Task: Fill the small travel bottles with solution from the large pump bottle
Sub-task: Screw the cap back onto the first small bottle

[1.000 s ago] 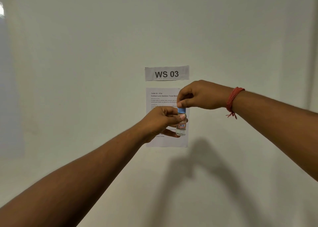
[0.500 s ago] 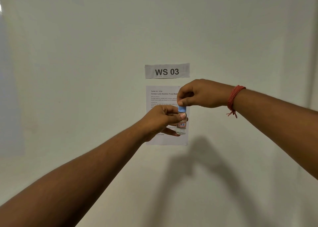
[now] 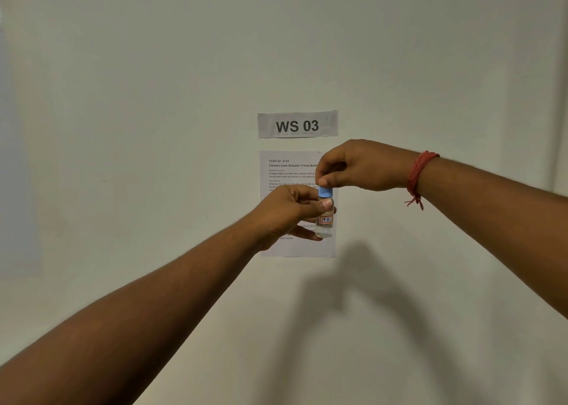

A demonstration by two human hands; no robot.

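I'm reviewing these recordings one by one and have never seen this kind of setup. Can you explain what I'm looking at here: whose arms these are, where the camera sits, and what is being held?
There is no machine here. The camera is worn on a person's head and looks forward, so the two bare arms reaching into the picture are that person's own. The left hand grips a small clear travel bottle round its body; the bottle is upright and carries a small handwritten label. The right hand, with a red thread bracelet at the wrist, pinches the bottle's blue cap from above. No table shows in this view. Behind the hands is a plain wall with a paper sign reading WS 03 and, below it, a printed task sheet, partly hidden by the hands.
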